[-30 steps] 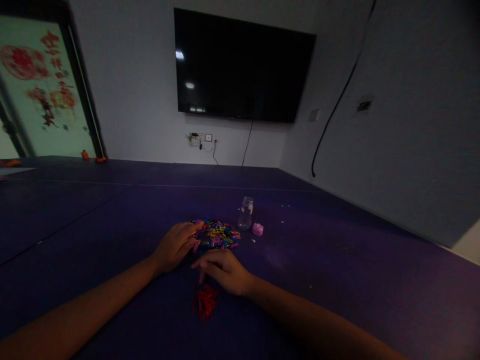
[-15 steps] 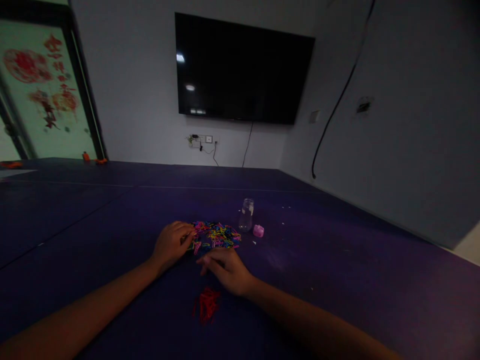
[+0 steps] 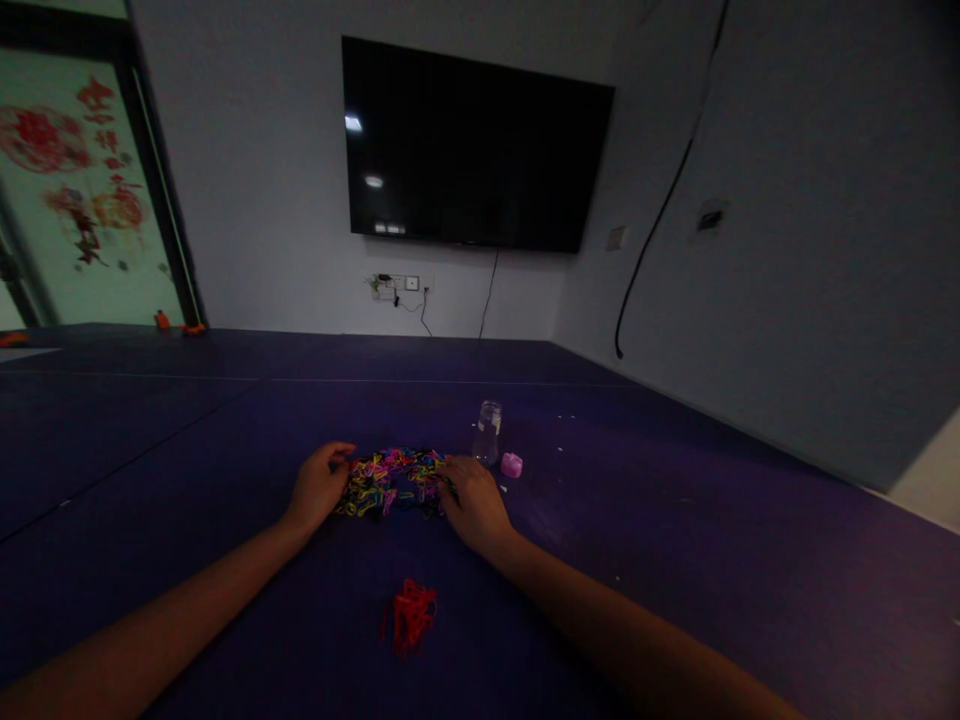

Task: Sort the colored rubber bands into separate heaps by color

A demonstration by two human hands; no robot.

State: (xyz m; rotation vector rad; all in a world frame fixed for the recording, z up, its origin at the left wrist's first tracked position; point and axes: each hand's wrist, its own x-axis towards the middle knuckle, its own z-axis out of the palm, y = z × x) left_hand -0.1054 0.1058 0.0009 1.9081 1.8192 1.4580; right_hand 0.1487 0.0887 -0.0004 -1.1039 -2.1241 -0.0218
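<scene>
A heap of small multicoloured bands (image 3: 390, 480) lies on the dark purple table (image 3: 675, 560). My left hand (image 3: 319, 487) rests at the heap's left edge, fingers curled against the bands. At the right edge sits my right hand (image 3: 471, 502), fingers bent down onto the bands. A small separate pile of red bands (image 3: 409, 615) lies nearer to me, between my forearms. Whether either hand pinches a band is too dark to make out.
A small clear bottle (image 3: 487, 432) stands just beyond the heap, with its pink cap (image 3: 511, 464) lying to its right. A black wall screen (image 3: 472, 150) hangs ahead. A glass door with red decorations (image 3: 75, 200) is at the far left.
My right hand has moved from above the red pile forward to the right edge of the coloured heap. The heap has spread out to the left, and my left hand has shifted slightly left.
</scene>
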